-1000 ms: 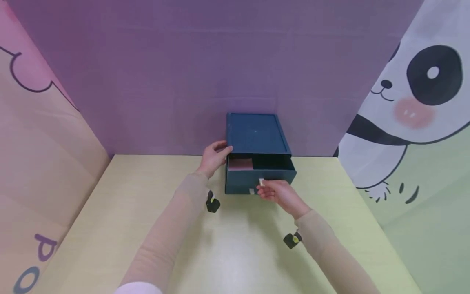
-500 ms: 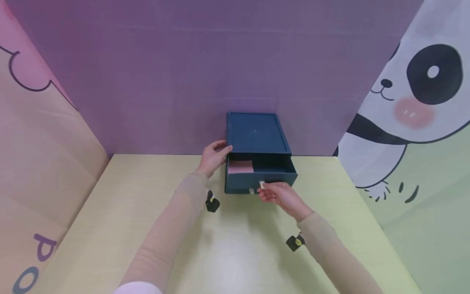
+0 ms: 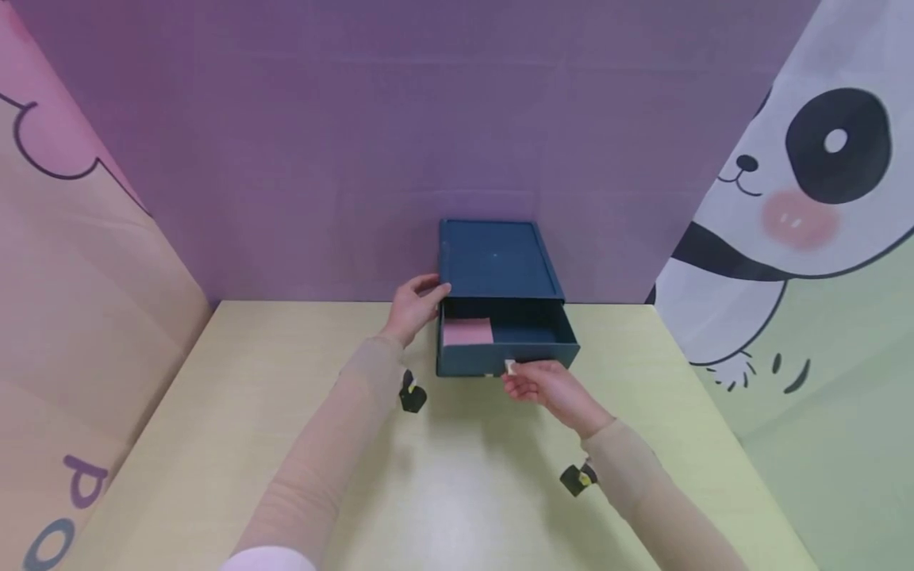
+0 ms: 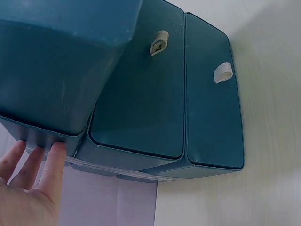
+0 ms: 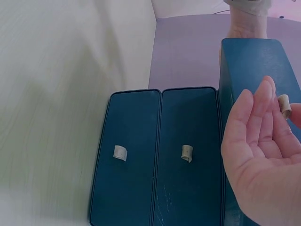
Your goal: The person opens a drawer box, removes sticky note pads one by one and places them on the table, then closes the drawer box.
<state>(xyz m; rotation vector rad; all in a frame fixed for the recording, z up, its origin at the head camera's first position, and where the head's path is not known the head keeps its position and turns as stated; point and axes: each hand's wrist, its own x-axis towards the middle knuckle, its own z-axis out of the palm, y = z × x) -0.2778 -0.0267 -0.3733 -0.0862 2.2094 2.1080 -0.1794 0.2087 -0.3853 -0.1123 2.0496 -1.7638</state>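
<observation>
A dark blue drawer cabinet (image 3: pixel 500 258) stands against the back wall, its top drawer (image 3: pixel 464 359) pulled partway out. Inside on the left lies a pink rectangular piece, perhaps paper (image 3: pixel 467 331). My right hand (image 3: pixel 550 388) pinches the drawer's pale pull tab (image 5: pixel 284 106) between thumb and fingers. On the cabinet's left side my left hand (image 3: pixel 412 309) rests, thumb at the top front corner. In the left wrist view its straight fingers (image 4: pixel 52 169) touch the side wall, below the jutting drawer.
Two lower drawers, a middle one (image 4: pixel 141 94) and a bottom one (image 4: pixel 214 117), are closed, each with a pale loop tab. The cabinet stands on a pale wooden table (image 3: pixel 443 476). A purple wall (image 3: pixel 343 159) rises behind, with a panda-print panel (image 3: pixel 743 309) at right.
The top drawer has slid further out toward me, with my right hand on its tab, showing more of the pink piece. My left hand has stayed in place.
</observation>
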